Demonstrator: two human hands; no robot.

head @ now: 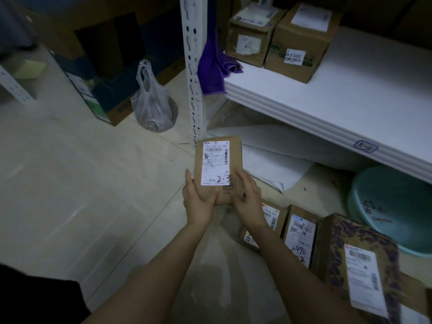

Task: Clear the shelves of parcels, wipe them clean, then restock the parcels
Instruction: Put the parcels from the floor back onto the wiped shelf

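Two bare forearms reach forward from the bottom edge to a small parcel (219,160), held label-up above the floor (93,183) just in front of the white shelf upright (194,66). Left grip (198,202) cradles the near left corner, thumb across the top face below the label, fingers along the side; right grip (247,199) closes over the near right corner, fingers laid on top. Both are closed on the carton and on nothing else. Flat brown cardboard with square corners suggests a stiff, light load, likely manageable one-handed; the glossy label is probably the slickest face, so the bare long edges offer the better purchase. Shelf board (350,101) lies up and to the right, carrying two cartons (301,43) and a purple cloth (217,66); further parcels (301,232) sit on the floor.
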